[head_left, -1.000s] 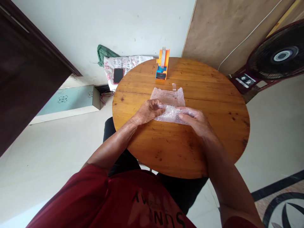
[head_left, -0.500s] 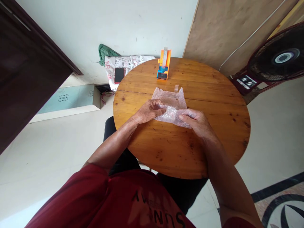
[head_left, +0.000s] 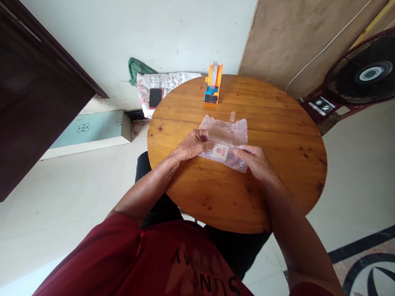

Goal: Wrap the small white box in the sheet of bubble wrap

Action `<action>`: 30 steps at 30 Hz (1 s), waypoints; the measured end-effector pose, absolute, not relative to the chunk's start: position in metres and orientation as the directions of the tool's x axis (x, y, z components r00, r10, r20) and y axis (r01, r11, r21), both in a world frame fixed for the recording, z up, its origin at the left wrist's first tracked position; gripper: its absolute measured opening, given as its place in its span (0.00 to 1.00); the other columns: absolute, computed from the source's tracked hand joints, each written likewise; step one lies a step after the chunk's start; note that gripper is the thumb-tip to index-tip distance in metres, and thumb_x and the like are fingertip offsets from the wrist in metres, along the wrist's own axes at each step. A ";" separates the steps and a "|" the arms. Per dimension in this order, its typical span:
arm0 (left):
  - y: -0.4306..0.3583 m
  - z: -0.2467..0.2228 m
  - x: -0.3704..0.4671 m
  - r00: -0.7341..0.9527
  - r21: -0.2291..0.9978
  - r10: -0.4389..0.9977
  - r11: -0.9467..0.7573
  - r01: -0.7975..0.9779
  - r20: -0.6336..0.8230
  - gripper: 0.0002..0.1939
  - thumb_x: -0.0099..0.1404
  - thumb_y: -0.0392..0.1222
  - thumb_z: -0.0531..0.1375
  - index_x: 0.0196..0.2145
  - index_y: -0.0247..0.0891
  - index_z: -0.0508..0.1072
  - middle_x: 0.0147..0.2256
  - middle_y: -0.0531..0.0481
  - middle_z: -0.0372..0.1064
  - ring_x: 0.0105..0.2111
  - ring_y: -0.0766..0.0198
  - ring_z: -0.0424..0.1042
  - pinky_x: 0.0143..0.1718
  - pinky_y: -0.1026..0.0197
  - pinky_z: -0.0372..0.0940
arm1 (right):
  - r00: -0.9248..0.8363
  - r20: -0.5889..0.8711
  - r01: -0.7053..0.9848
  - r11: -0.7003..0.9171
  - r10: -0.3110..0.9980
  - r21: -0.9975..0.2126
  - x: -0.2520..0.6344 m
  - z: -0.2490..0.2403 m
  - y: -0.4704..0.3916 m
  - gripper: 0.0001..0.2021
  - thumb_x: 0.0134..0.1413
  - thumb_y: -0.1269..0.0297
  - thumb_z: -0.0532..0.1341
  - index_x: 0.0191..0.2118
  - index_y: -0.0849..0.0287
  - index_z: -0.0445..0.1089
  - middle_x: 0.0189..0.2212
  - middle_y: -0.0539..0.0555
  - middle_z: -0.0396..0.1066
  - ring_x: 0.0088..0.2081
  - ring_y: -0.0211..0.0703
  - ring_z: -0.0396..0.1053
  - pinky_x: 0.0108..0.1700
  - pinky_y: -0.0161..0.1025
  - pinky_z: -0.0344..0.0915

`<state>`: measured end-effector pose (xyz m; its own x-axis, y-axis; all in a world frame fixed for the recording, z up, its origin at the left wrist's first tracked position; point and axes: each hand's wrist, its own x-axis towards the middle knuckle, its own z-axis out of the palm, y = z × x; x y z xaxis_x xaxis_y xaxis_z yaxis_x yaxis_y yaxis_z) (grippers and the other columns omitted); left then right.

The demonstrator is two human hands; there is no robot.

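Note:
A sheet of bubble wrap (head_left: 228,129) lies partly opened out on the round wooden table (head_left: 216,193). On its near part sits a small pale item with a red mark (head_left: 220,152), between my two hands. My left hand (head_left: 194,144) pinches the wrap's left edge between thumb and fingers. At the right edge, my right hand (head_left: 253,158) grips the wrap with thumb and fingers. A short strip of tape (head_left: 232,117) sticks out past the wrap's far edge.
An orange and blue tape dispenser (head_left: 212,84) stands at the table's far edge. Beyond the far left edge, a dark phone (head_left: 155,98) lies on a printed white sack (head_left: 175,79), near a green bag (head_left: 138,70). A fan (head_left: 367,74) stands at the right.
The near part of the bubble wrap has opened flatter and spread rightward, and the pale item with the red mark now shows clearly. Both hands have barely moved.

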<state>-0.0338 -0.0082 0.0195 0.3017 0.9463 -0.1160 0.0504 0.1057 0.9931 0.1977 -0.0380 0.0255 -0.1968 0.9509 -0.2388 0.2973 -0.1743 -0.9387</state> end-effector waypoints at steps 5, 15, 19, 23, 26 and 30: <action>-0.007 0.019 -0.031 0.285 0.990 0.949 0.120 0.074 -0.137 0.10 0.47 0.35 0.65 0.23 0.36 0.65 0.18 0.60 0.62 0.19 0.75 0.57 0.21 0.68 0.52 | -0.170 -0.255 0.350 -0.184 0.952 -0.918 0.197 0.021 -0.036 0.14 0.49 0.52 0.64 0.24 0.58 0.70 0.21 0.48 0.69 0.24 0.38 0.64 0.26 0.36 0.57; -0.007 0.012 -0.031 0.348 0.994 0.931 0.107 0.029 -0.110 0.13 0.51 0.31 0.65 0.34 0.36 0.67 0.26 0.58 0.64 0.23 0.75 0.60 0.25 0.69 0.54 | -0.178 -0.224 0.448 -0.124 0.958 -0.885 0.200 0.022 -0.034 0.15 0.49 0.51 0.63 0.24 0.58 0.69 0.20 0.47 0.65 0.23 0.37 0.60 0.25 0.36 0.55; -0.009 0.009 -0.031 0.428 0.996 0.901 0.086 -0.022 -0.069 0.24 0.54 0.32 0.63 0.49 0.38 0.68 0.31 0.56 0.65 0.27 0.73 0.63 0.28 0.68 0.57 | -0.146 -0.209 0.533 -0.101 0.967 -0.840 0.199 0.027 -0.035 0.16 0.49 0.50 0.63 0.22 0.57 0.67 0.19 0.47 0.63 0.22 0.37 0.59 0.24 0.36 0.52; -0.009 0.006 -0.031 0.434 0.999 0.900 0.034 0.014 -0.036 0.23 0.55 0.32 0.61 0.50 0.37 0.71 0.33 0.55 0.64 0.29 0.73 0.62 0.30 0.68 0.57 | -0.113 -0.188 0.609 -0.081 0.976 -0.789 0.201 0.026 -0.036 0.17 0.50 0.50 0.62 0.21 0.56 0.63 0.19 0.46 0.59 0.22 0.37 0.58 0.24 0.36 0.51; -0.010 0.003 -0.031 0.388 0.996 0.921 -0.053 0.074 0.020 0.21 0.56 0.32 0.61 0.49 0.37 0.74 0.34 0.54 0.62 0.30 0.72 0.61 0.30 0.68 0.57 | -0.120 -0.166 0.632 -0.054 0.979 -0.773 0.202 0.025 -0.035 0.17 0.50 0.49 0.61 0.21 0.56 0.63 0.18 0.47 0.59 0.22 0.37 0.57 0.25 0.37 0.50; -0.011 0.002 -0.031 0.386 0.976 0.918 -0.162 0.149 0.094 0.23 0.57 0.31 0.60 0.51 0.40 0.76 0.33 0.52 0.63 0.30 0.70 0.60 0.30 0.68 0.58 | -0.140 -0.139 0.658 -0.013 0.980 -0.753 0.202 0.026 -0.035 0.17 0.51 0.50 0.61 0.21 0.56 0.64 0.18 0.47 0.60 0.22 0.37 0.57 0.24 0.37 0.51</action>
<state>-0.0306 -0.0115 0.0020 0.3863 0.9176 0.0937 0.1485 -0.1622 0.9755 0.2024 -0.0350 0.0257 -0.1404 0.9802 -0.1393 0.6582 -0.0127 -0.7527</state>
